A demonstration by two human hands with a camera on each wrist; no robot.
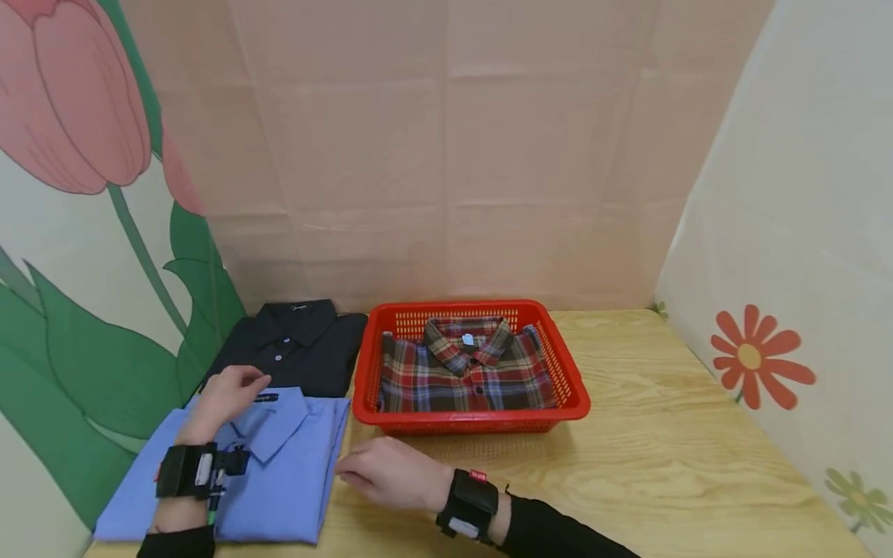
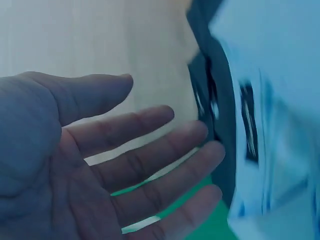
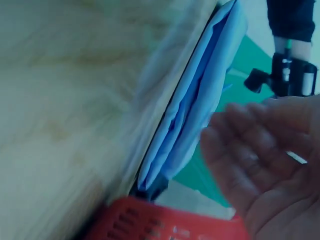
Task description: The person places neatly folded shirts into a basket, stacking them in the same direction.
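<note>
My left hand (image 1: 232,395) hovers over the collar end of a folded light blue shirt (image 1: 279,496), its fingers loosely extended and holding nothing in the left wrist view. A folded black shirt (image 1: 307,360) lies just behind the blue one. Off the blue shirt's right edge, my right hand (image 1: 394,473) hangs over the table with relaxed fingers and nothing in them. In front of it, the right wrist view shows the layered side of the blue shirt (image 3: 200,95). A folded red plaid shirt (image 1: 467,384) lies collar-back inside a red plastic basket (image 1: 474,418).
The basket stands on a wood-grain table (image 1: 663,449) near the back wall (image 1: 446,155). A tulip-printed panel (image 1: 91,333) borders the left side, and a white panel with a red flower (image 1: 760,356) borders the right.
</note>
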